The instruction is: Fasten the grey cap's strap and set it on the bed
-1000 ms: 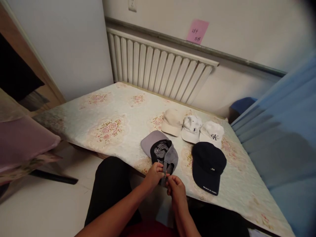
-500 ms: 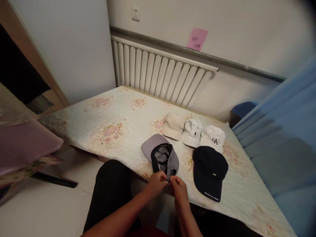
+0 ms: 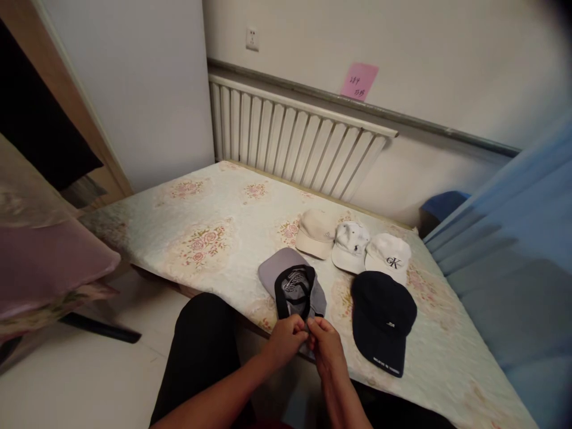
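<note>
A grey cap [image 3: 288,285] lies upside down on the floral mattress [image 3: 210,226], its dark inner band facing up. My left hand [image 3: 286,339] and my right hand [image 3: 325,347] are both closed, pinching the back strap of this grey cap at the mattress's near edge. To the right lies a black cap [image 3: 383,316]. Behind it sit a beige cap [image 3: 315,233], a white cap [image 3: 349,246] and a white cap with a black logo [image 3: 387,257] in a row.
A white radiator [image 3: 295,140] runs along the wall behind the mattress, with a pink note [image 3: 358,81] above it. Blue fabric [image 3: 513,250] hangs at the right. A pinkish pillow [image 3: 49,268] sits at the left. My dark-clothed knee [image 3: 201,345] is below the mattress edge.
The view has tilted slightly, so everything sits lower in the frame. My hands have drawn closer together on the grey cap's strap; the caps lie as before.
</note>
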